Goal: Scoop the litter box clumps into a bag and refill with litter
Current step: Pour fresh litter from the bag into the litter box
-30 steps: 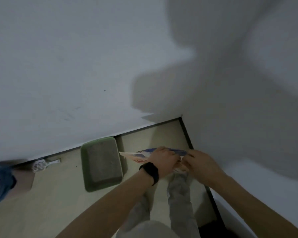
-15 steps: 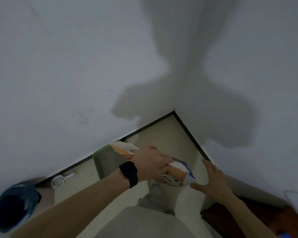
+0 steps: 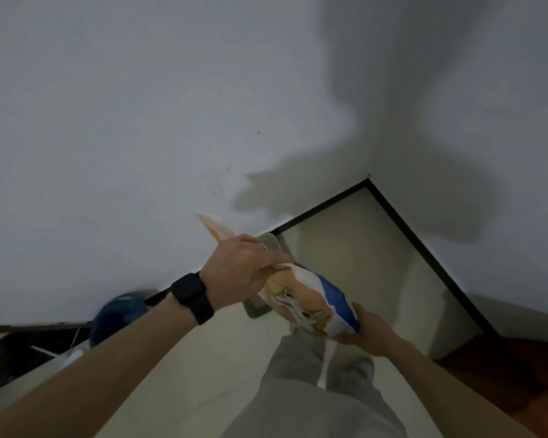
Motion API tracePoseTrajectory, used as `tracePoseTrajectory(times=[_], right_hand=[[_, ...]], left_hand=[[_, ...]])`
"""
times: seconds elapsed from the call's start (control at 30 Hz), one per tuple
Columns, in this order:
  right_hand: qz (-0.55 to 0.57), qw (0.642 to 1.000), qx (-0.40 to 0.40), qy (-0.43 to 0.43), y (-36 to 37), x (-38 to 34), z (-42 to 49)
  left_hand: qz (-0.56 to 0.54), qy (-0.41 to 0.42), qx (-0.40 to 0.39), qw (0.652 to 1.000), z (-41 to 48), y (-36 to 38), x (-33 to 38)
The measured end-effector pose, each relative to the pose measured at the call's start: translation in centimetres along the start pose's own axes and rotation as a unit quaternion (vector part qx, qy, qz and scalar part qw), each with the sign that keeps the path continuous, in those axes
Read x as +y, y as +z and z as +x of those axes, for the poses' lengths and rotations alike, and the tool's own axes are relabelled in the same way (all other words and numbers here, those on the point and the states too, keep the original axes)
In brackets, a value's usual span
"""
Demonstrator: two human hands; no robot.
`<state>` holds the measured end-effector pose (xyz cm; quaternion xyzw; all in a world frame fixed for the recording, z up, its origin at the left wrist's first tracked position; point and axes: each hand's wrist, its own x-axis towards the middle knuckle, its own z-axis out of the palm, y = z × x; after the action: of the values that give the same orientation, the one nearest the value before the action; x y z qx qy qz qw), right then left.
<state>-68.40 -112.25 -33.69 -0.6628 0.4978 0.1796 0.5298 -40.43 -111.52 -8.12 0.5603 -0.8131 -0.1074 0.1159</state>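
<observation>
An orange, white and blue litter bag [image 3: 310, 301] with a cat picture hangs tilted in front of me. My left hand [image 3: 241, 270], with a black watch on the wrist, grips the bag near its upper end, whose open flap sticks up to the left. My right hand [image 3: 369, 335] cups the bag's bottom from below. The green litter box [image 3: 271, 243] on the floor by the wall is mostly hidden behind my left hand and the bag; only its far corner and a near corner show.
White walls meet in a corner with a black skirting [image 3: 402, 216]. A blue bag [image 3: 114, 317] lies at the left by the wall. Dark wooden flooring [image 3: 500, 374] borders the pale floor at the right. My grey trouser legs stand below the bag.
My right hand has come back under the bag's bottom. The bag has been lifted and tilted with its open end up and left. The view has swung, hiding most of the litter box.
</observation>
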Motion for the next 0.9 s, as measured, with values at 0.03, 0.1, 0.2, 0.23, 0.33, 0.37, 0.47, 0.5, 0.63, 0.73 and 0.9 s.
tracePoseTrajectory(times=[0.03,0.1,0.2,0.23,0.33,0.37,0.47,0.5,0.63,0.73,0.9], right_hand=[[-0.022,1.0,-0.002,-0.002,1.4,-0.7,0.5],[-0.049,0.999,0.003,0.002,3.4,-2.8,1.1],[-0.078,0.997,0.011,0.017,5.0,-5.4,2.4],[-0.093,0.995,0.017,0.023,5.6,-5.9,3.1],[-0.128,0.989,0.018,0.069,8.1,-6.4,4.8],[-0.135,0.987,0.017,0.084,9.0,-6.4,5.4],[-0.143,0.981,0.036,0.124,11.0,-6.4,7.6],[-0.143,0.979,0.042,0.137,11.6,-6.4,8.3],[-0.143,0.974,0.032,0.175,14.7,-6.1,11.7],[-0.151,0.968,0.028,0.197,15.8,-5.0,14.8],[-0.165,0.96,0.003,0.228,17.2,-1.9,19.1]], left_hand=[[0.009,-0.015,-0.012,1.0,-0.8,-0.3,-0.7],[0.008,-0.072,-0.053,0.996,-2.1,-0.5,-3.0],[0.001,-0.142,-0.135,0.981,-4.8,1.0,-8.8],[0.008,-0.137,-0.154,0.979,-5.8,2.1,-10.9],[0.041,-0.106,-0.255,0.96,-7.7,6.4,-15.9],[0.049,-0.101,-0.289,0.951,-7.8,7.8,-17.4],[0.073,-0.076,-0.358,0.928,-7.2,12.0,-21.6],[0.084,-0.061,-0.367,0.924,-7.1,13.4,-22.8],[0.172,0.002,-0.381,0.909,-7.1,20.4,-26.3],[0.206,0.001,-0.397,0.894,-7.1,26.1,-28.3],[0.214,0.003,-0.449,0.868,-7.5,33.7,-30.2]])
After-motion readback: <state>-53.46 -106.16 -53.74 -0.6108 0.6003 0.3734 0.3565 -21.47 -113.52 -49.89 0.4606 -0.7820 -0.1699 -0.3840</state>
